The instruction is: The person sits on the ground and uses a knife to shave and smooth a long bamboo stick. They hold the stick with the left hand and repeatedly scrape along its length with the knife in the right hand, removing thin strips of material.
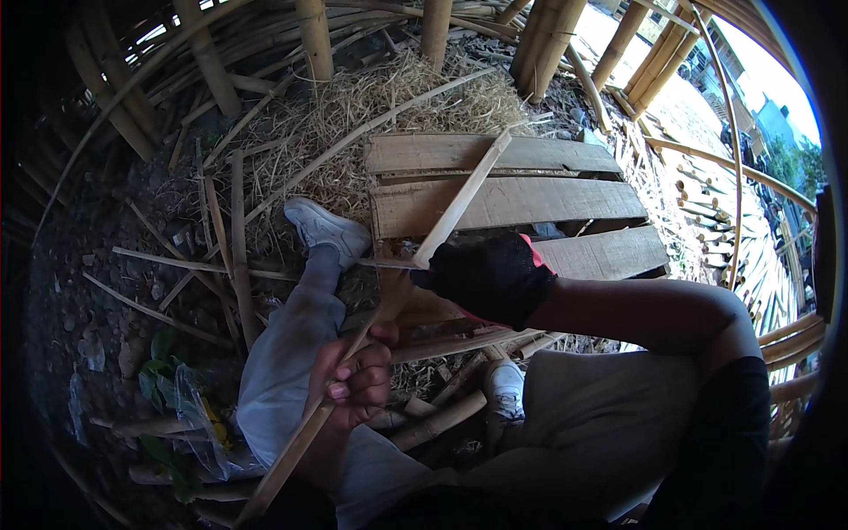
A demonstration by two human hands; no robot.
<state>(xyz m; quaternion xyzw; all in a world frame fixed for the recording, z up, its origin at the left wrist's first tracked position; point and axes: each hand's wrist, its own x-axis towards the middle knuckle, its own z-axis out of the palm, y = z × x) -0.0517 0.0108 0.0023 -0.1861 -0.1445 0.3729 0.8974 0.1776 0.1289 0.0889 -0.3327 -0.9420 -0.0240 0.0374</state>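
Observation:
My bare left hand (358, 380) is closed around a long, narrow bamboo strip (296, 446), which slants from the lower edge up toward my other hand. A black glove with red trim covers my right hand (495, 281), closed in a fist above the wooden slats. From that fist a thin knife blade (384, 263) points left across the strip; its handle is hidden in the glove. Beyond the blade a pale length of bamboo (466, 196) rises away to the upper right, over the slats. Whether it joins the strip in my left hand cannot be made out.
A low platform of wooden slats (508, 201) stands before me, between my white shoes (327, 225). Behind it lies a heap of shavings (415, 110), with upright bamboo posts (314, 40) beyond. Loose bamboo strips (238, 238) and clear plastic (199, 424) lie to the left.

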